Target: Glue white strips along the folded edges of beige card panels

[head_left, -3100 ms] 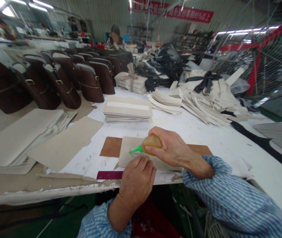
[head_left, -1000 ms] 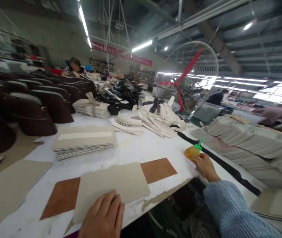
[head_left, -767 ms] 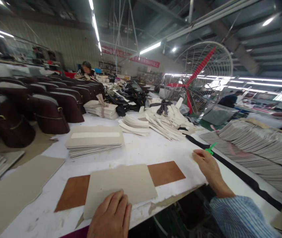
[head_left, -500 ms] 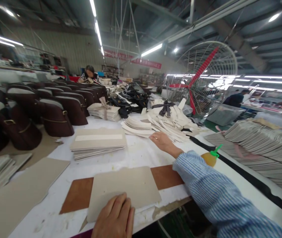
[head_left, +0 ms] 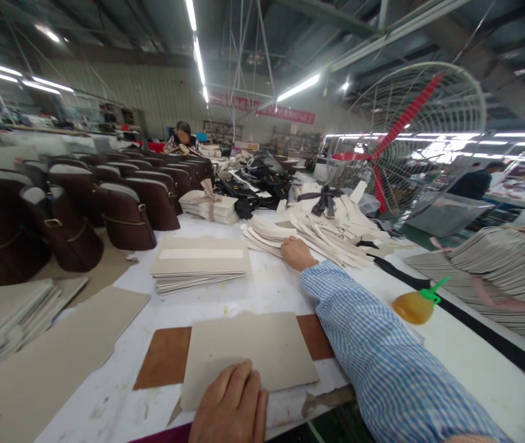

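My left hand [head_left: 232,403] lies flat on a beige panel [head_left: 253,344], with its fingers stretched out. Brown pieces [head_left: 163,357] stick out from under the panel on both sides. Farther forward, my right hand [head_left: 296,253], in a blue checked sleeve, is at the near edge of a fanned stack of cream strips [head_left: 264,234]. Its fingers are curled in, and their tips are hidden against the strips, so I cannot see what they pinch. Left of that hand sits a stack of beige panels [head_left: 200,258] with a pale strip on top.
Dark brown bags [head_left: 126,215] stand in rows at the left. A squeeze bottle [head_left: 414,306] with a green nozzle lies by a long black strip [head_left: 488,341]. Grey layered pieces [head_left: 502,277] are piled at right. Behind stands a large fan [head_left: 410,135]; a person [head_left: 181,138] sits far back.
My right hand has moved onto the edge of the cream strips, its fingers more curled. My left hand stays on the beige panel. The whole view has shifted, with things appearing farther right.
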A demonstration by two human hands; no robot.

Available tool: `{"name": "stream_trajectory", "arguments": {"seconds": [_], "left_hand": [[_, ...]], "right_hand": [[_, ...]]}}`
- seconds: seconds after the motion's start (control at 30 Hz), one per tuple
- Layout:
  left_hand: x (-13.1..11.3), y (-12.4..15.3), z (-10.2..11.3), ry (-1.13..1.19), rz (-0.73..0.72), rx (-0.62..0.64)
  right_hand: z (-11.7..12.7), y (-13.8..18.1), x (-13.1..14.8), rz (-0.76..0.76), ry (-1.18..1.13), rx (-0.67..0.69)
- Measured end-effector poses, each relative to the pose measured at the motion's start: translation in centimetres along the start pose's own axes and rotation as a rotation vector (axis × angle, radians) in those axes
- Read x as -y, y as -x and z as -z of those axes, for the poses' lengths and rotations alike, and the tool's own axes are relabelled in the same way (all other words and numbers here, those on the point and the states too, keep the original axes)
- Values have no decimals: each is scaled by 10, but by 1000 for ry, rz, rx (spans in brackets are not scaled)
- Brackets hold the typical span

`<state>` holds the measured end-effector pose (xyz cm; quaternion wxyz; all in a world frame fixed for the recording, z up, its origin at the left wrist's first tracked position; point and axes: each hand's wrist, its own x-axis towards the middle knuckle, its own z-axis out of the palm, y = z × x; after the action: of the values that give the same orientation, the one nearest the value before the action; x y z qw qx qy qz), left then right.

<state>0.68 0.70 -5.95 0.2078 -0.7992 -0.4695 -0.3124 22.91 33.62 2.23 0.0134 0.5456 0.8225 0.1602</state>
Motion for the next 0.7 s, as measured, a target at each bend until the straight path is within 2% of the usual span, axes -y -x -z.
{"name": "stream_trajectory", "arguments": {"seconds": [0.2,0.33,0.4,0.47,0.53,0.57,0.63,0.7], "left_hand": [[-1,-3,4,13,20,5],[-4,-5,8,29,36,21],[-7,-7,13,46,67,20],[-11,-11,19,89,135,-25],[-14,-15,27,200,292,-104],[-14,-16,32,300,410,-139],[-12,-18,42,589,681,-194],[-9,-18,53,920,898,-235]], "right_hand": [[10,10,2,-76,-61,-77],[43,26,-4,-143,-179,-209],[63,44,-6,-145,-258,-265],[80,73,-2,-91,-352,-258],[91,110,7,49,-597,-147],[95,131,13,142,-799,-44],[100,172,27,270,-1152,199],[102,205,41,339,-1291,388]]}}
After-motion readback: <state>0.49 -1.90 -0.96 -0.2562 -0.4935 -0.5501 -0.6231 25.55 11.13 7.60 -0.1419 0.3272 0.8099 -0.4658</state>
